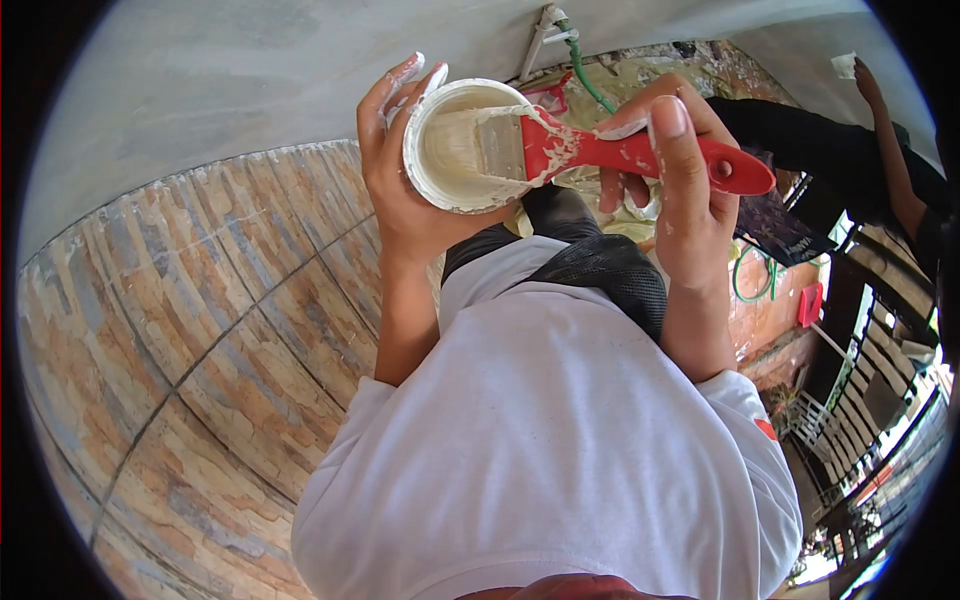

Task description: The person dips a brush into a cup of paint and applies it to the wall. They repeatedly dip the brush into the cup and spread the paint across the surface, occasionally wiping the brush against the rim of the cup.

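My left hand (395, 180) is wrapped round a white paint tub (412, 165), its fingertips smeared with white paint. Cream-white paint coats the tub's inner wall, and the mouth faces the camera. My right hand (690, 180) grips a paintbrush (600, 150) by its red handle, thumb on top. The brush's bristles dip inside the tub, and its paint-streaked ferrule rests over the rim. Paint spots the handle and my right fingers.
A grey wall (230, 90) rises ahead and a stone-patterned tile surface (200, 330) spreads at left. A green hose hangs from a white pipe (540, 40). Another person in dark clothes (810, 140) reaches toward the wall at right. A red dustpan (810, 304) stands behind.
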Available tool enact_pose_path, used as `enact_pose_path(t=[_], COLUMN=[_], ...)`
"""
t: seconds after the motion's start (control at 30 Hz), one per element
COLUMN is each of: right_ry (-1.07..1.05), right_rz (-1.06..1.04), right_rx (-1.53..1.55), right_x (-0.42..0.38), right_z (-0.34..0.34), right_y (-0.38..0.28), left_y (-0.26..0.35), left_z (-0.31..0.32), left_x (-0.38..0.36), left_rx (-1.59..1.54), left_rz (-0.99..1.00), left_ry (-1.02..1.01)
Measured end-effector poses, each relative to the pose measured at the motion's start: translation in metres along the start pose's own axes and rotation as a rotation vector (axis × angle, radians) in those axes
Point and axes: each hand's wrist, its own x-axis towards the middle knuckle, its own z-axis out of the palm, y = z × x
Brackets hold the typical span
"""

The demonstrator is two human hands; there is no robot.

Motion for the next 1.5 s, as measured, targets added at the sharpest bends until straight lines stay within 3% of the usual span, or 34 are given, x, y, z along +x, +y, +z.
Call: enact_pose_path(t=[0.57,0.97,1.1,1.2,1.37,1.5], right_ry=[0.016,0.049,0.086,-0.056,-0.118,-0.135], right_rz=[0.239,0.412,0.33,0.111,-0.206,-0.303], right_rx=[0.328,0.229,0.306,0.232,-0.005,-0.016], right_x=[-0.003,-0.001,-0.002,0.0,-0.003,-0.002], right_z=[-0.047,-0.057,-0.056,-0.065,-0.06,-0.064], right_y=[0.028,0.043,0.038,0.032,0.007,0.004], left_y=[0.025,0.005,0.007,0.011,0.033,0.038], left_z=[0.017,0.04,0.04,0.042,0.038,0.039], left_x=[0.0,-0.011,-0.006,-0.002,0.015,0.018], left_rx=[0.185,0.085,0.142,0.024,0.161,0.089], left_rz=[-0.076,-0.148,-0.095,-0.086,-0.066,-0.122], left_ry=[-0.06,-0.067,-0.082,-0.033,-0.014,0.018])
